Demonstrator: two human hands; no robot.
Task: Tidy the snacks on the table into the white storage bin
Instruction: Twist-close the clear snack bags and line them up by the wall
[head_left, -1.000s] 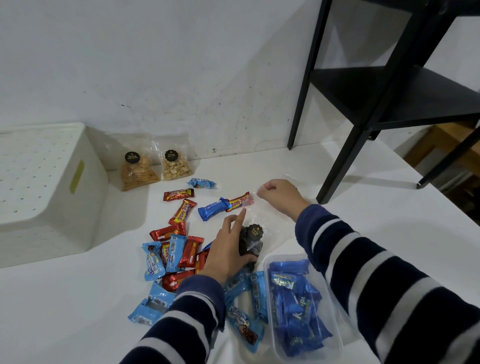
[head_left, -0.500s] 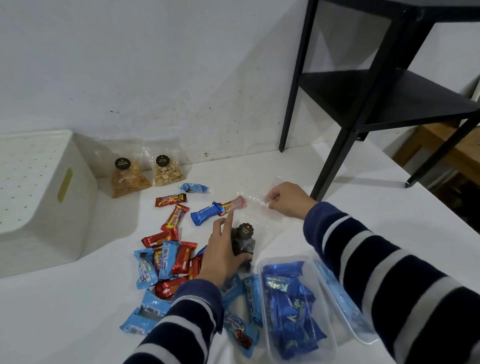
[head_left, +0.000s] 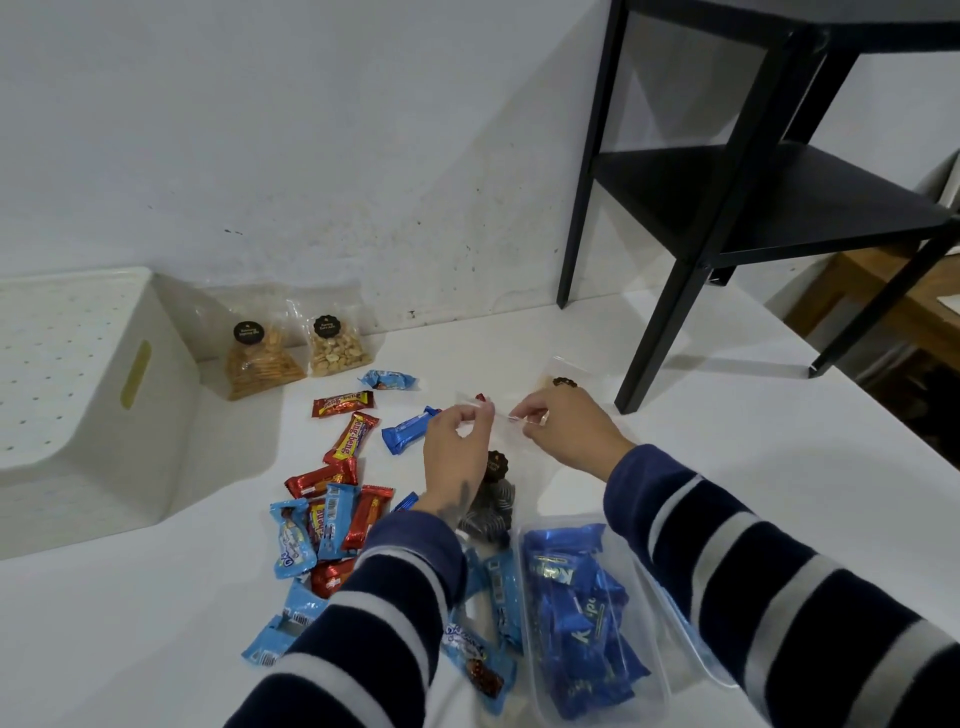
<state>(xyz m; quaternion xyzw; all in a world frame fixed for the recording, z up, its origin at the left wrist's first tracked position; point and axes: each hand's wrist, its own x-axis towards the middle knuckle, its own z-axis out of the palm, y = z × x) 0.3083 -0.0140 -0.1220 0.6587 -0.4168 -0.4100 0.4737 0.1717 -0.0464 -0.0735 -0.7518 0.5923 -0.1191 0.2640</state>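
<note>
Both hands pinch the top edge of a clear plastic bag of dark cookies (head_left: 491, 506) at the table's middle. My left hand (head_left: 454, 457) holds its left corner and my right hand (head_left: 563, 428) holds its right corner. The white storage bin (head_left: 78, 395) stands at the far left. Red and blue snack bars (head_left: 348, 441) lie scattered between the bin and my hands. A clear tub of blue sachets (head_left: 576, 618) sits near my right sleeve. Two clear bags of crackers (head_left: 260, 358) and nuts (head_left: 337, 348) lean against the wall.
A black metal shelf (head_left: 727, 208) stands on the table at the right, one leg close behind my right hand. Another small clear bag with a dark label (head_left: 563, 382) lies just beyond that hand. The white table's right edge (head_left: 883, 415) runs diagonally.
My left hand has lifted off the cookie bag's body and risen to its top edge. My right hand moved slightly left, so both now pinch the bag's top.
</note>
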